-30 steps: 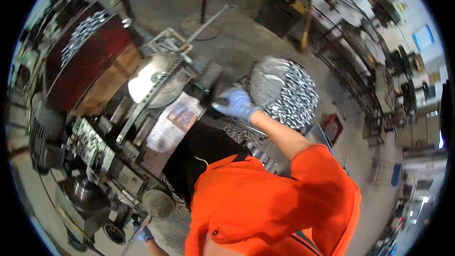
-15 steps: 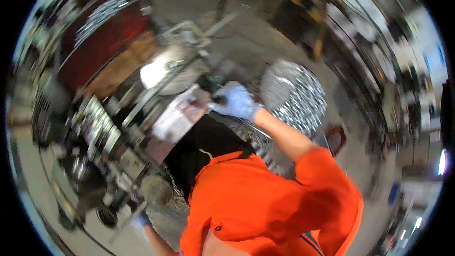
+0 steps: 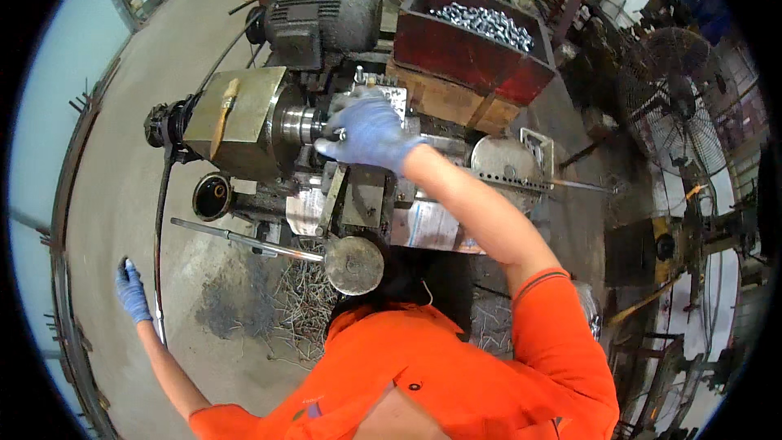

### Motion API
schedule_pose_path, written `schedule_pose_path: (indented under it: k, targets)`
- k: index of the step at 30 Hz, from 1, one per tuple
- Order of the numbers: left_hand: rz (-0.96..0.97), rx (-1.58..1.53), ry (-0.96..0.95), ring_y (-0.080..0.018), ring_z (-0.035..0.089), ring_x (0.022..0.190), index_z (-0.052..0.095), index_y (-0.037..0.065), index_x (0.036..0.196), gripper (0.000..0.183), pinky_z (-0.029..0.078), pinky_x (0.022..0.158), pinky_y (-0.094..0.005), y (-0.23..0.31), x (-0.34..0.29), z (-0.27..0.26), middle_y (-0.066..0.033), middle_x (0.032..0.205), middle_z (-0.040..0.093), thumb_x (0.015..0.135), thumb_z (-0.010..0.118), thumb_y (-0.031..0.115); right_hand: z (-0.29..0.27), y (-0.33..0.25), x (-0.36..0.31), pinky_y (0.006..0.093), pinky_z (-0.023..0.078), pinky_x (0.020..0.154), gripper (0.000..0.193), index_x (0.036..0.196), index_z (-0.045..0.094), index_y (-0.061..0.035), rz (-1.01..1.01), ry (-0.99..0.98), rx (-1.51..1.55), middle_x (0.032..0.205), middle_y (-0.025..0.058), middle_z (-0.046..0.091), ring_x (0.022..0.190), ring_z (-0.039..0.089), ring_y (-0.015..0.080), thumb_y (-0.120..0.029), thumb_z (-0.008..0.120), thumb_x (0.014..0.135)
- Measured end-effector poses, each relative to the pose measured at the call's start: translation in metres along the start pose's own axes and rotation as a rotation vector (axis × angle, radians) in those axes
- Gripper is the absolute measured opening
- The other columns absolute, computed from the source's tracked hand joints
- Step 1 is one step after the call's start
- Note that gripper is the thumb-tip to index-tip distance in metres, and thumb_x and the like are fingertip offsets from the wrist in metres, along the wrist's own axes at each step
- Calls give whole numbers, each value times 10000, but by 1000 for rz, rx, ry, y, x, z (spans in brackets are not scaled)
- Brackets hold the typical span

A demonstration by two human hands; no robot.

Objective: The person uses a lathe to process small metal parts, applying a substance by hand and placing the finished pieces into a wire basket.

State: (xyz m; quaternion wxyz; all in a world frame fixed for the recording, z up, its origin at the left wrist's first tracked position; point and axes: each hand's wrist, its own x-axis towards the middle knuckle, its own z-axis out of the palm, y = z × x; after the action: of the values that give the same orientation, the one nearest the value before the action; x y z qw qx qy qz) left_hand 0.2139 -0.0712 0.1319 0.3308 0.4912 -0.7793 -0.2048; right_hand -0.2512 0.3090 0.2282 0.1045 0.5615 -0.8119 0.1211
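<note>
My right hand [image 3: 371,132], in a blue glove, is at the front of the lathe's spindle [image 3: 300,125]. Its thumb and curled fingers close around a small shiny piece that I cannot make out; the fingers are partly blurred. Below it is the dark tool slide [image 3: 363,195]. Out to the far left, my gloved left hand [image 3: 133,292] is held away from the machine with its fingers stretched out. It is just left of a long thin rod [image 3: 158,277] that hangs from the headstock [image 3: 236,122], and I see nothing in it.
A brush [image 3: 222,121] lies on the headstock, with a motor [image 3: 322,26] behind. A red bin [image 3: 472,41] of metal parts stands at the back on a wooden box [image 3: 456,102]. A long lever [image 3: 244,239] sticks out leftward. Metal shavings [image 3: 303,310] litter the floor; a fan [image 3: 676,98] stands right.
My view has swung left and become sharper. My right hand has moved from beside the round heap of metal parts to the spindle. My left hand has moved away from the machine's handle area.
</note>
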Motion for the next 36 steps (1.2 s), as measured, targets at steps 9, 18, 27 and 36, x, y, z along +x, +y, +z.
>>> schedule_pose_path:
  k: [9, 18, 27, 36]
  targets:
    - [-185, 555, -112, -356, 595, 743, 597, 54, 840, 486, 441, 649, -461, 81, -121, 53, -180, 775, 613, 817, 492, 528, 52, -7, 52, 409, 407, 843, 524, 838, 675, -45, 99, -350, -30, 867, 160, 640, 905, 563, 330, -538, 578, 688]
    - [-40, 564, -71, -328, 612, 776, 583, 71, 999, 399, 463, 681, -430, 90, -116, 60, -165, 856, 631, 795, 563, 414, 49, -11, 48, 390, 410, 826, 507, 798, 668, -21, 107, -293, 32, 806, 174, 645, 813, 602, 311, -509, 572, 703]
    - [317, 29, 76, -245, 621, 758, 504, 108, 1212, 484, 474, 674, -361, 214, -72, 83, -101, 938, 632, 834, 558, 407, -81, 81, 0, 377, 452, 798, 464, 836, 690, -72, 269, 231, 9, 833, 138, 645, 816, 606, 294, -510, 564, 749]
    - [702, 162, 70, -283, 612, 621, 522, 140, 1216, 433, 477, 559, -370, 301, -34, 157, -125, 782, 625, 852, 541, 373, -77, 102, -128, 406, 408, 917, 355, 976, 662, -126, 454, 459, -31, 1193, 205, 517, 1081, 502, 361, -327, 712, 688]
